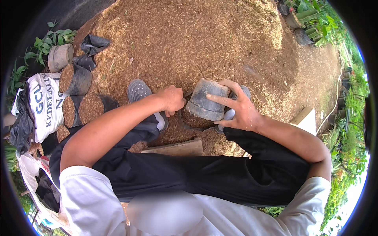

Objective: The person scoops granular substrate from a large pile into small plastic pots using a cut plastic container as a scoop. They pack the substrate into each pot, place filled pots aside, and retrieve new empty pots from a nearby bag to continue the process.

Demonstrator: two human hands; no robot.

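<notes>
My right hand (240, 107) grips a worn grey plastic plant pot (206, 98), thumb and fingers spread around its side. The pot is tilted upside down, its wider rim low and its base up. Beneath it, between my feet, is a black planting bag (184, 124) with brown soil mix inside, partly hidden by the pot. My left hand (170, 99) is curled closed at the bag's left edge and appears to pinch its rim; the fingertips are partly hidden.
A broad heap of soil and husk mix (189, 44) spreads ahead. At left are filled black bags (79, 79), another grey pot (60, 57) and a printed white sack (47, 103). A board (177, 148) lies near my knees; a pale block (305, 119) and potted plants (307, 17) are at right.
</notes>
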